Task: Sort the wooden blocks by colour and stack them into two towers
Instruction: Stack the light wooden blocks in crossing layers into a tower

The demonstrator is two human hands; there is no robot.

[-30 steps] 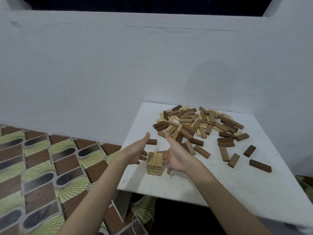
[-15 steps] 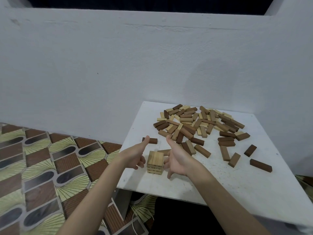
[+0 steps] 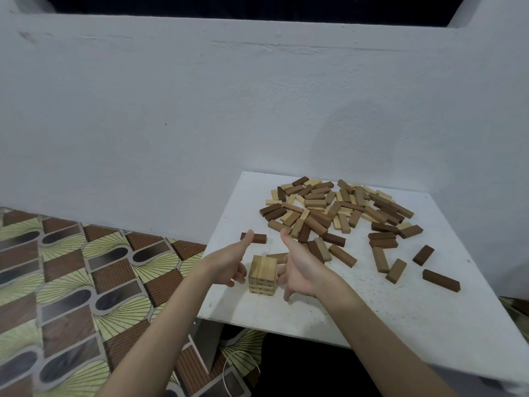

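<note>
Hardly moved in the last second: kept the left hand [image 3: 229, 263] and the right hand [image 3: 300, 267] flanking the pale tower [image 3: 262, 275], thumbs up. Gripped nothing with either; left the fingers loosely curled, the right ones seemingly touching the tower's right face, the left ones just beside the other face, contact unclear. Stood the tower near the front-left edge of the white table [image 3: 372, 310], top blocks running away from the body. Judged the next pale block [image 3: 277, 257] to be the one just behind the tower, long axis roughly left to right, partly hidden by the right hand and much nearer to it. Left the mixed pile [image 3: 329, 207] well beyond, a lone dark block [image 3: 257, 238] by the left thumb.
</note>
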